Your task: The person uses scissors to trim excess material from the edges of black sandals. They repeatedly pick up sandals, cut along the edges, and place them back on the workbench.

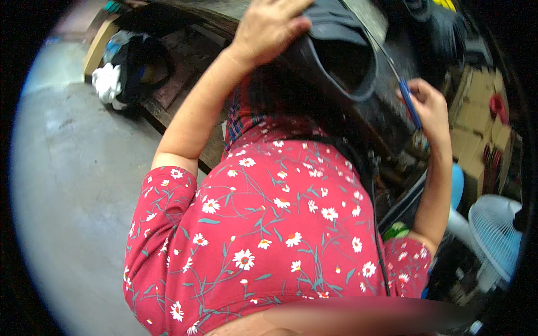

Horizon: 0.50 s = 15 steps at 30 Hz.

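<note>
At the top of the view my left hand (pixel 272 28) is closed over the edge of a dark grey shoe-like piece (pixel 336 25). It has ridges across its top and a wide rounded opening with a smooth grey rim. To its right, my right hand (pixel 428 106) grips the blue handle of a slim tool (pixel 411 103). A long thin metal shaft runs from that handle up and left along the side of the grey piece. Its tip is hard to make out at the top edge, so I cannot tell whether it touches the piece.
Dark wooden boards (pixel 179 78) lie beyond my left arm, with a black bag (pixel 134 67) and a white cloth bundle (pixel 109 84). On the right are cardboard boxes (pixel 473 106), a red roll (pixel 497 109) and a light blue fan (pixel 496 235). Grey floor (pixel 84 196) spreads at the left.
</note>
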Each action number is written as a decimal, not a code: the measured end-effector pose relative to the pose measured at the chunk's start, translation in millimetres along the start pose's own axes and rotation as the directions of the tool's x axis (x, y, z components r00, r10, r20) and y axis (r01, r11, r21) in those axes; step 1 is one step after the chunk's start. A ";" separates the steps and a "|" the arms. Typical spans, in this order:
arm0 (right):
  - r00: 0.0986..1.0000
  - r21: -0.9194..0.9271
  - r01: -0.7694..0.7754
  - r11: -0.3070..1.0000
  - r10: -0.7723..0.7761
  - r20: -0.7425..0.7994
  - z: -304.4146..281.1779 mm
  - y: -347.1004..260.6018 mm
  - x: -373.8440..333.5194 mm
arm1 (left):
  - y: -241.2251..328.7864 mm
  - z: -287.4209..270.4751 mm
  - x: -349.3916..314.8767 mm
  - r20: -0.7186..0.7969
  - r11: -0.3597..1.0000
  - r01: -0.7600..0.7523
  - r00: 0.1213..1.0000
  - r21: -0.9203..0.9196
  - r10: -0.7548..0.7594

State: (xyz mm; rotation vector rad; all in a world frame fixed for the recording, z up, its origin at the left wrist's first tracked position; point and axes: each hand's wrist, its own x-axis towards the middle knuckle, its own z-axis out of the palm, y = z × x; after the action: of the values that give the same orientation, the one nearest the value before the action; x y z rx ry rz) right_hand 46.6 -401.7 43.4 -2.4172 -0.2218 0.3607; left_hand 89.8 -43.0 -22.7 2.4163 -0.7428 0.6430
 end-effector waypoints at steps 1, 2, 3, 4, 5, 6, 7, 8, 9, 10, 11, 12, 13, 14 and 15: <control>0.999 -0.021 -0.037 0.999 0.037 -0.029 -3.0 -3.8 -2.3 | -1.1 -3.4 -9.3 -0.036 0.999 -0.004 0.999 0.046 0.005; 0.997 0.009 -0.051 0.999 0.051 -0.059 -5.8 -6.8 -4.0 | -1.6 -8.5 -19.6 0.028 0.995 0.038 0.999 0.090 -0.040; 0.987 0.025 -0.131 0.991 0.132 -0.087 -8.6 -10.5 -4.8 | -2.0 -12.5 -27.6 -0.097 0.958 -0.040 0.993 0.284 0.070; 0.992 0.001 -0.059 0.998 0.059 -0.112 -12.5 -14.8 -5.2 | -1.3 -16.8 -35.1 -0.134 0.920 0.014 0.990 0.391 0.042; 0.983 -0.067 -0.108 0.992 0.097 -0.155 -15.5 -19.9 -5.2 | 0.5 -19.6 -40.0 -0.170 0.871 0.066 0.985 0.486 0.020; 0.982 -0.104 -0.070 0.992 0.050 -0.182 -16.9 -26.1 -6.3 | 1.8 -22.1 -42.9 -0.194 0.881 0.100 0.981 0.462 -0.010; 0.981 -0.103 0.047 0.994 -0.065 -0.180 -17.9 -32.9 -4.6 | 5.1 -22.6 -43.9 -0.208 0.893 0.131 0.977 0.430 -0.043; 0.975 -0.121 0.105 0.987 -0.126 -0.184 -17.9 -41.1 -3.7 | 8.8 -22.2 -44.1 -0.238 0.913 0.181 0.967 0.365 -0.097; 0.971 -0.123 0.134 0.983 -0.155 -0.181 -17.7 -48.7 -3.7 | 13.3 -19.9 -42.2 -0.218 0.984 0.135 0.970 0.120 -0.107; 0.974 -0.202 0.147 0.968 -0.177 -0.139 -20.1 -58.0 -2.6 | 17.8 -16.9 -41.4 -0.141 1.000 0.023 0.990 0.013 -0.021; 0.968 -0.332 0.173 0.927 -0.222 -0.118 -20.8 -65.8 0.0 | 22.6 -12.9 -40.3 -0.088 0.993 -0.040 0.996 -0.113 0.030; 0.963 -0.434 0.198 0.879 -0.258 -0.083 -21.2 -72.5 3.4 | 25.4 -10.7 -41.3 0.057 0.995 -0.100 0.993 -0.006 0.100; 0.948 -0.528 0.248 0.812 -0.315 -0.039 -22.0 -78.4 6.5 | 25.8 -9.1 -41.7 0.077 0.996 -0.084 0.994 0.030 0.082; 0.966 -0.626 0.207 0.752 -0.259 0.009 -26.4 -83.9 7.6 | 25.1 -8.6 -43.2 0.036 0.991 0.028 0.999 0.129 -0.033; 0.981 -0.655 0.141 0.742 -0.192 -0.007 -29.1 -87.9 9.4 | 22.4 -9.6 -45.0 0.072 0.958 0.099 0.990 0.269 -0.123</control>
State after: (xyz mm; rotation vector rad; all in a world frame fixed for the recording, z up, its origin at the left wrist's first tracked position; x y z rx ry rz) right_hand 59.0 -350.2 119.8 -3.0631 -0.6184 0.1091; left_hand 40.2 -36.6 -33.5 2.7247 -0.5810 0.6274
